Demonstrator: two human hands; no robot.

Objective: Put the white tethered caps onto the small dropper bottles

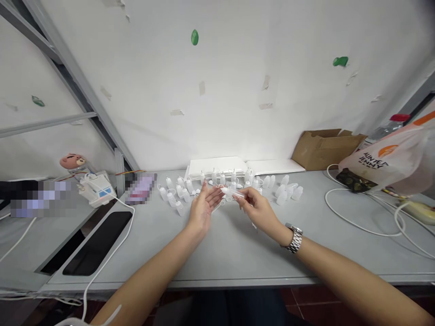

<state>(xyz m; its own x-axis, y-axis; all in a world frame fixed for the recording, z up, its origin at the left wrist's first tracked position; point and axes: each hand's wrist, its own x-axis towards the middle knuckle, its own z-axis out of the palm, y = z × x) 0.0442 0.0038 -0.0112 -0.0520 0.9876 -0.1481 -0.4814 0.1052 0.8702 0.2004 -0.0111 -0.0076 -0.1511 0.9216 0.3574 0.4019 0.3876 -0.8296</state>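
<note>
My right hand [253,204] pinches a small translucent squeeze bottle [235,194] by its body, tilted nearly flat with its white nozzle end to the left. Beside that nozzle end, my left hand [204,207] is held palm up with its fingers stretched out; it grips nothing that I can see. Behind both hands stand several capped squeeze bottles [170,198] with needle-like tips and loop straps. To the right, several uncapped bottles [281,198] stand or lie in a loose group. A small white loop-strap cap [219,206] shows on the table just below the fingers.
White sheets [217,166] lie along the wall behind the bottles. A cardboard box [328,147] and a plastic bag [380,158] stand at the back right, near a looped white cable [367,233]. A black phone-like slab [98,243] and a white device [97,189] lie left.
</note>
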